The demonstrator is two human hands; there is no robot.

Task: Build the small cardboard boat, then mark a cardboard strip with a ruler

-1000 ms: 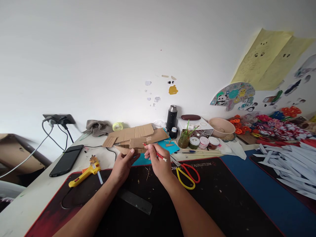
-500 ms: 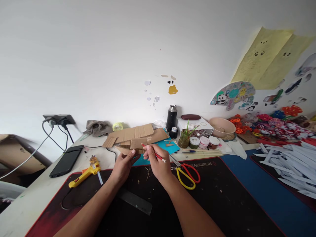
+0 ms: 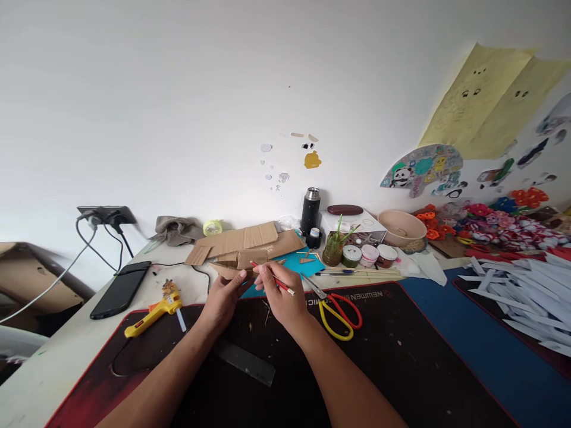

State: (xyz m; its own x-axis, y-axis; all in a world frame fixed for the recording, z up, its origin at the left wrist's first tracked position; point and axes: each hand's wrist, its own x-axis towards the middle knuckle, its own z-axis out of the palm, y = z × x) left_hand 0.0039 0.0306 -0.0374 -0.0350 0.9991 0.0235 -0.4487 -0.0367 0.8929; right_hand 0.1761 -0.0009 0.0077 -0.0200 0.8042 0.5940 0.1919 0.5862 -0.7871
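My left hand point(image 3: 224, 296) is closed on a narrow brown cardboard piece point(image 3: 226, 271), thumb on its near side. This piece has pointed ends and is held up in front of other cardboard. In my right hand point(image 3: 284, 297) a red pencil point(image 3: 285, 288) is pinched, its white end toward me and its tip close to the cardboard piece. Fingers hide whether the tip touches it. Behind both hands lie flat cardboard sheets point(image 3: 250, 236) and a blue sheet point(image 3: 292, 261). A dark ruler-like strip point(image 3: 250, 364) lies on the mat below my wrists.
Left of my hands are a yellow glue gun point(image 3: 154, 315) and a black phone point(image 3: 120, 289). Scissors point(image 3: 336, 318) with red and yellow handles lie to the right. Paint jars point(image 3: 351, 255), a black flask point(image 3: 311, 213) and a bowl point(image 3: 401, 227) stand behind. White paper strips point(image 3: 530, 297) are piled far right.
My right hand and the pencil have shifted slightly left along the cardboard piece, uncovering its right pointed end. My left hand stays nearly in place.
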